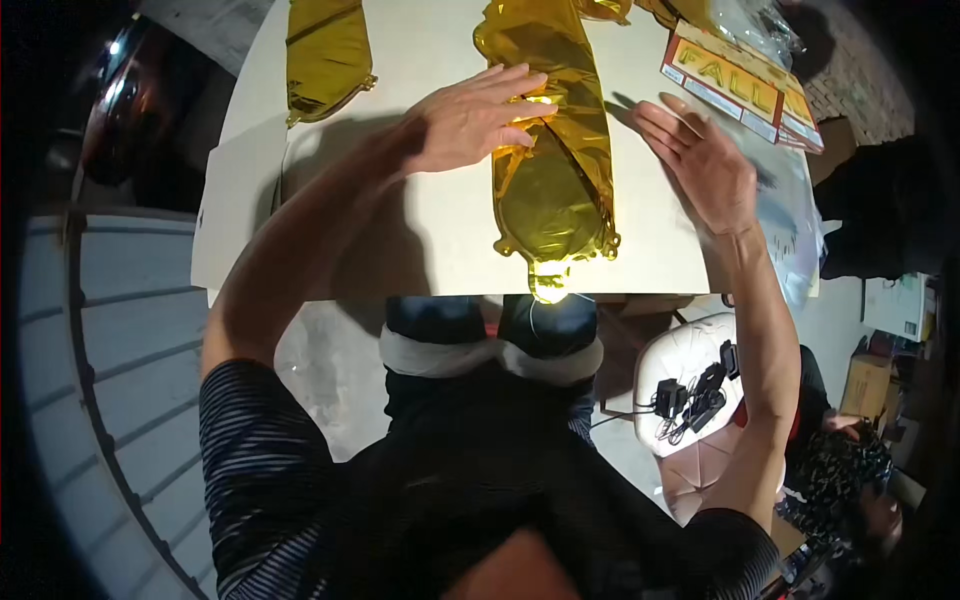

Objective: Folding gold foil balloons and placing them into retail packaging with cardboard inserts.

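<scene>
Gold foil piece (550, 205) lies lengthwise on the white table (450, 240), in front of the person; surface creased along its upper part, smoother toward the near end. Its narrow tab (548, 280) reaches the near table edge and shows strong glare.

Left hand (470, 120): open, palm down, fingers extended across the middle of the foil; no grip visible. Right hand (705, 165): open, fingers extended and close together, palm partly in view, held to the right of the foil and apart from it; contact with the table cannot be told.

Surroundings: second gold foil piece (325, 60) at far left of the table; printed packet (735, 85) at upper right, clear plastic (760, 30) just beyond it. Below the table, at right, black power adapters (672, 398) with cords rest on a pale padded seat (685, 350).
</scene>
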A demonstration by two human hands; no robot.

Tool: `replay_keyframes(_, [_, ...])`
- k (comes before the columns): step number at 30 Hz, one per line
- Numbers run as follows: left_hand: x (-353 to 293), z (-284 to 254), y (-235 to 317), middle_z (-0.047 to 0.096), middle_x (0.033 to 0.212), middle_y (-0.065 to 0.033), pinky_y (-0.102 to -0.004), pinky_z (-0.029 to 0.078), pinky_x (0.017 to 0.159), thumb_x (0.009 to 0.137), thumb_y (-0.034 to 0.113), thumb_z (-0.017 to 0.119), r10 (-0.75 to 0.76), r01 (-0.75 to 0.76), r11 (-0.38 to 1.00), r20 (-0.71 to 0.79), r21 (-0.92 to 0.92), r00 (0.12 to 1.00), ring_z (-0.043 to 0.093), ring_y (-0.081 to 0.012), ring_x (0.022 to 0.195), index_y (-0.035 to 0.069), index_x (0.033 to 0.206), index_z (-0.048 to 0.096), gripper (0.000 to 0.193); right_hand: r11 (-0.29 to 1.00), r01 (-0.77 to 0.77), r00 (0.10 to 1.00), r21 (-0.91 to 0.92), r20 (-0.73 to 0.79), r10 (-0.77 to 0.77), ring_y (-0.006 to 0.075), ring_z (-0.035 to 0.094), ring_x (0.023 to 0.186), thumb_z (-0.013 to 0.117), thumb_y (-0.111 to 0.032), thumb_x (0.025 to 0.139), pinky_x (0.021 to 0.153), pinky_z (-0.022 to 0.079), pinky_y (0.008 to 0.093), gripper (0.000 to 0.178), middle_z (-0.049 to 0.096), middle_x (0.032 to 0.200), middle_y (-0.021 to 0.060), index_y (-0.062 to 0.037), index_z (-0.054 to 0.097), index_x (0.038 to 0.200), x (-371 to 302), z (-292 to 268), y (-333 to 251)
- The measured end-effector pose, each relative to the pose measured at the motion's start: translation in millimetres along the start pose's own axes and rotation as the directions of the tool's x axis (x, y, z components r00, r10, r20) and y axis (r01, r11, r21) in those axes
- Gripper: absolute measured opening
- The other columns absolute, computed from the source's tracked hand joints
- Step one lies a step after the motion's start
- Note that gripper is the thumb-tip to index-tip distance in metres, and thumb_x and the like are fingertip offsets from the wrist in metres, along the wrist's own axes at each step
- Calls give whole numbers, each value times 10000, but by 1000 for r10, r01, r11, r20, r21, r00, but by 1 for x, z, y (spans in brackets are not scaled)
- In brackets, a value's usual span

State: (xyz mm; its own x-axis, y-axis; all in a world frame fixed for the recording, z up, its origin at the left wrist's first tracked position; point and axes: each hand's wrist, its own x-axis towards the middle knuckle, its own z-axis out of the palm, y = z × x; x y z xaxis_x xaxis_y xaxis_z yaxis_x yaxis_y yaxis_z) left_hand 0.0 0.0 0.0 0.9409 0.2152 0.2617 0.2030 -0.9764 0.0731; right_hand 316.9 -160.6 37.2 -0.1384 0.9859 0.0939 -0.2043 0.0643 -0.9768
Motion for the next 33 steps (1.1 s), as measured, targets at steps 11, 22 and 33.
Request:
replay_keyframes(11, [0,0,2,354,1638,-100,-435,224,1283,1022,364,569,-26,26,1000,-32,2,999,271,-286,1540,197,1519,478,532,265,251,968,-931,244,-58,299,434,1465,507,124,829,1255,284,477,658,517,1545,102,-50,541,1462,-18,51,-33])
replay_keyframes(22, [-1,4,-2,360,1634,-95,-436,233,1283,1017,353,571,-17,16,999,-49,-28,999,291,-283,1532,213,1517,481,527,163,345,934,-924,356,40,349,414,1472,520,146,782,1256,277,497,688,493,1553,138,-22,548,1449,-66,64,-2])
replay_keyframes(33, [-3,1,-1,386,1617,-120,-447,258,1273,1014,300,585,9,-16,998,-100,-65,995,329,-305,1514,210,1513,495,515,149,309,951,-939,302,-67,377,429,1459,520,152,777,1232,315,508,690,520,1532,129,-60,581,1431,-48,73,2])
